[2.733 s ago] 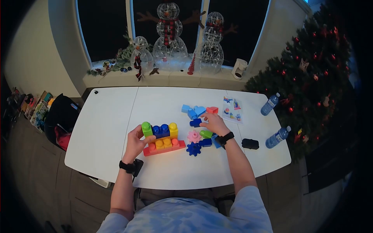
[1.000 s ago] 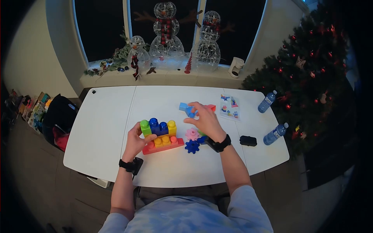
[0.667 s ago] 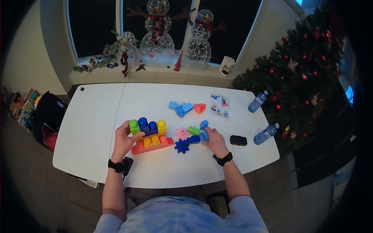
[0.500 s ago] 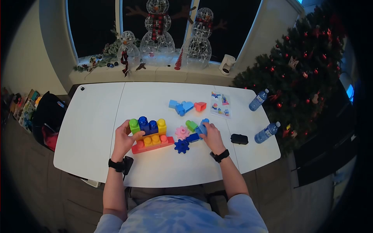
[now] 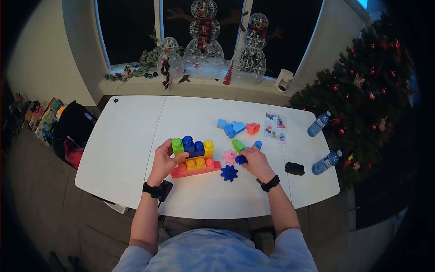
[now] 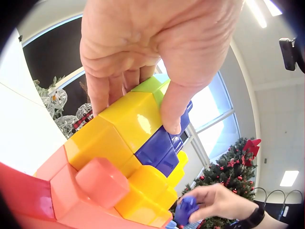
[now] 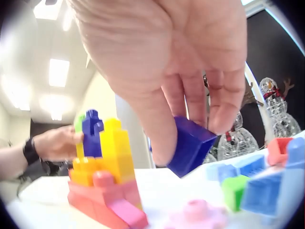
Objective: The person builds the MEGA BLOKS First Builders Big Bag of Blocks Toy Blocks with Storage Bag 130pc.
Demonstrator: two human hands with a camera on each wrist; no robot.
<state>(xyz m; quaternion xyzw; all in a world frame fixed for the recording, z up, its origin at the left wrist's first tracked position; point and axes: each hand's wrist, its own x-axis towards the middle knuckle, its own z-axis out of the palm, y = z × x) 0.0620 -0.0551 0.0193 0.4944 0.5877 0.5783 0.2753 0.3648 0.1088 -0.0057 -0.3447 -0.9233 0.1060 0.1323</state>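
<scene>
My left hand (image 5: 165,161) grips the left end of a built block structure (image 5: 195,164), thumb on its front. Sloped red blocks form the base, with yellow-orange blocks above them and a green, two dark blue and a yellow block along the top. My right hand (image 5: 257,164) pinches a dark blue block (image 7: 190,148) between thumb and fingers, tilted just over the table in the right wrist view. Beside it lie a pink gear-shaped piece (image 5: 229,157), a dark blue gear-shaped piece (image 5: 229,173), a green block (image 5: 238,145) and a light blue block (image 5: 258,144).
Farther back on the white table (image 5: 127,154) are several light blue blocks (image 5: 231,128), a red block (image 5: 253,128) and a picture sheet (image 5: 276,128). A black case (image 5: 294,168) and two water bottles (image 5: 319,123) stand at the right.
A dark blue block was added on top of the structure. My right hand then reached to the light blue blocks, left them, and now holds another dark blue block. My left hand kept its grip.
</scene>
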